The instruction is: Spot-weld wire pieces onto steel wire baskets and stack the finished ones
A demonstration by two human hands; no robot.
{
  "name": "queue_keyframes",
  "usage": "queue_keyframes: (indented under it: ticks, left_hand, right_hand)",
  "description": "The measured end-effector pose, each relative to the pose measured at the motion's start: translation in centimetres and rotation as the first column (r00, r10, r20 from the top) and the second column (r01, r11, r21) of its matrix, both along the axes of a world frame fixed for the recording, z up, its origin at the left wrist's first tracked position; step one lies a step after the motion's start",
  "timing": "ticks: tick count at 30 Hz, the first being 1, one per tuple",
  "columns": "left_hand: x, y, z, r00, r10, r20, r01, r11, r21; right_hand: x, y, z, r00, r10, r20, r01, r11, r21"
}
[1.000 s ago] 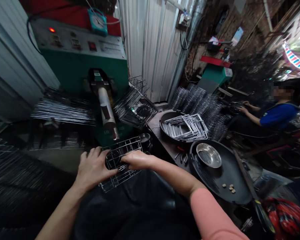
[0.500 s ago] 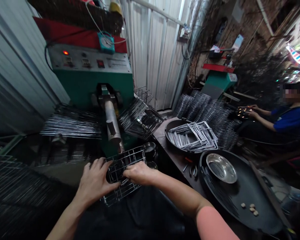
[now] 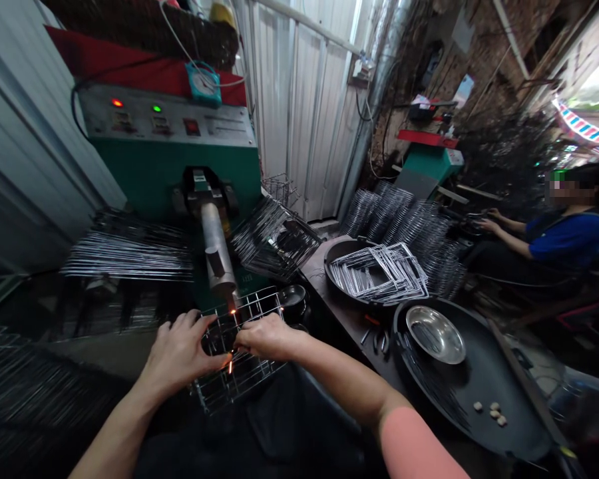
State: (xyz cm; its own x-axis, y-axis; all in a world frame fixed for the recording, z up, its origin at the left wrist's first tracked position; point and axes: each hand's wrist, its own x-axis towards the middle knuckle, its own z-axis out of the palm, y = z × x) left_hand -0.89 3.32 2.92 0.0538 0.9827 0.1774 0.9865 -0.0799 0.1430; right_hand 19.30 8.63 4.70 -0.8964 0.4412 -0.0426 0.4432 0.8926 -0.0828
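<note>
A wire grid basket [image 3: 259,303] is under the metal electrode arm [image 3: 215,246] of a green machine. My left hand [image 3: 177,349] grips the basket's left side, thumb and fingers on its wires. My right hand [image 3: 267,338] is closed in a pinch at the middle of the basket; what its fingertips hold is too small to make out. Orange sparks glow at the electrode tip and beside my left thumb.
At right stand a black pan of wire frames [image 3: 339,293], pliers [image 3: 382,340] and a larger black tray [image 3: 499,372] holding a steel bowl [image 3: 435,334]. Stacked wire frames [image 3: 124,253] lie left. A person [image 3: 569,226] sits far right.
A green light has come on at the machine's panel, and sparks have appeared at the basket. Both hands and the basket appear slightly farther left, as the whole view has shifted.
</note>
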Motion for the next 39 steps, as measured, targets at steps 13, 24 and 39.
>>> queue_keyframes:
  ticks: [13, 24, 39]
  left_hand:
    - [-0.7, 2.2, 0.5, 0.996, 0.091, -0.022, -0.092, 0.996, -0.013]
    - [-1.9, 3.9, -0.3, 0.993, 0.111, 0.039, -0.112, 0.994, 0.021]
    - [-3.6, 5.1, 0.6, 0.964, 0.179, 0.198, -0.156, 0.98, -0.127]
  right_hand:
    - [-0.9, 1.5, -1.3, 0.968, -0.169, -0.186, 0.173, 0.985, 0.008]
    - [-0.2, 2.5, -0.8, 0.905, -0.397, -0.151, 0.394, 0.918, -0.048]
    - [-0.5, 4.0, -5.3, 0.517, -0.622, -0.587, 0.366, 0.781, -0.506]
